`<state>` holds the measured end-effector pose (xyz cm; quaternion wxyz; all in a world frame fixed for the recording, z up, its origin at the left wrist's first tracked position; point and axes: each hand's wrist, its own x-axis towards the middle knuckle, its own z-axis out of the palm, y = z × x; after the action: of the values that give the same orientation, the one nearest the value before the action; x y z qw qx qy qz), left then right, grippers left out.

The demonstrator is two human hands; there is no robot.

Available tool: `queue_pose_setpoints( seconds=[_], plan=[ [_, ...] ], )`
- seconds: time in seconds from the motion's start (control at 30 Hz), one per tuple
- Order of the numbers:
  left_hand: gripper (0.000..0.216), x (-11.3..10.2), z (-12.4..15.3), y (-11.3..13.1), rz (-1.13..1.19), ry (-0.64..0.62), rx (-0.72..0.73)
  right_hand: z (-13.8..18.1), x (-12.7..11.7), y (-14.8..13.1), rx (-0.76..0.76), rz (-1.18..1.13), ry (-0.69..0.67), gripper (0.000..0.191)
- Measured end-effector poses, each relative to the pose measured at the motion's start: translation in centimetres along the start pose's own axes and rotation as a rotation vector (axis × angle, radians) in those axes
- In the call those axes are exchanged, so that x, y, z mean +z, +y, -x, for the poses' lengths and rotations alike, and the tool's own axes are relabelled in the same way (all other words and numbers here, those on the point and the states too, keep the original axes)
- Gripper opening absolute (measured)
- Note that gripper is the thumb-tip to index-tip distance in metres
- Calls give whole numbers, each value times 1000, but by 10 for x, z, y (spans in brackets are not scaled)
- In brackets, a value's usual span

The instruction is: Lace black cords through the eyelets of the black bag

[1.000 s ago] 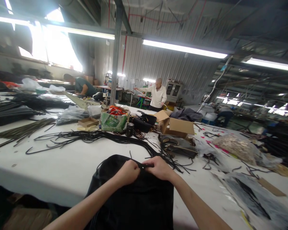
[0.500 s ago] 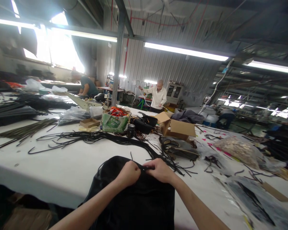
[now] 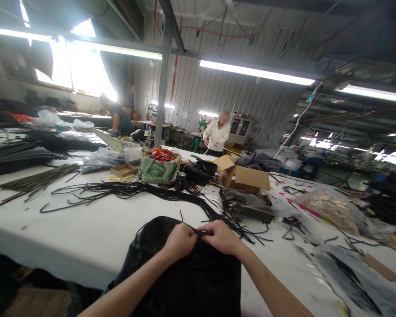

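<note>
A black bag (image 3: 191,281), smooth and slightly shiny, lies over the front edge of the white table and fills the lower middle of the view. My left hand (image 3: 181,241) is closed in a fist-like pinch at its upper edge. Just to the right, my right hand (image 3: 220,237) pinches the same edge between thumb and fingers. The two hands nearly meet; a small dark gap with something tiny shows between them, too small to make out. Beyond my hands runs a bundle of black cords (image 3: 145,189), whose right end spreads beside my right hand.
The white table (image 3: 86,237) carries a green-and-white bag (image 3: 160,169) with orange stuff in it, a black jar (image 3: 180,181), an open cardboard box (image 3: 251,177), a grey bag (image 3: 247,204) and plastic bags (image 3: 330,209). Farther back, a person (image 3: 217,134) in white handles a long cord.
My left hand has shifted slightly right, closer to my right hand, along the black bag's edge. The far person in white has lowered a raised arm.
</note>
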<state>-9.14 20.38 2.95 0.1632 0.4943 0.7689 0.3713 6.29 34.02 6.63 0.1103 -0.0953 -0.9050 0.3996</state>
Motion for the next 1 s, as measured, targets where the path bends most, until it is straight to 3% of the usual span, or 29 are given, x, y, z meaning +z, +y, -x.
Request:
queue_pose_setpoints(
  seconds=[0.13, 0.3, 0.5, 0.6, 0.7, 0.83, 0.93, 1.0],
  plan=[
    [35, 3, -2, 1, 0, -1, -4, 0, -2, 3, 45, 9, -20, 30],
    [39, 11, -1, 0, -35, 15, -13, -10, -6, 21, 277, -74, -31, 44],
    [38, 14, 2, 1, -93, 64, -54, -33, -12, 31, 479, 18, -86, 24],
    [35, 15, 1, 0, -93, 55, -62, -40, -10, 27, 524, 52, -122, 32],
    [33, 15, 2, -1, -83, 51, -75, -41, -6, 25, 493, -15, -128, 28],
    [27, -1, 16, 6, -113, 141, -50, -54, -9, 31, 537, -144, 52, 31],
    [38, -24, 38, 10, -311, 336, 125, -80, -23, 43, 641, -324, 278, 33],
    [43, -36, 54, 6, -451, 380, 191, -101, -34, 53, 690, -439, 412, 34]
  ],
)
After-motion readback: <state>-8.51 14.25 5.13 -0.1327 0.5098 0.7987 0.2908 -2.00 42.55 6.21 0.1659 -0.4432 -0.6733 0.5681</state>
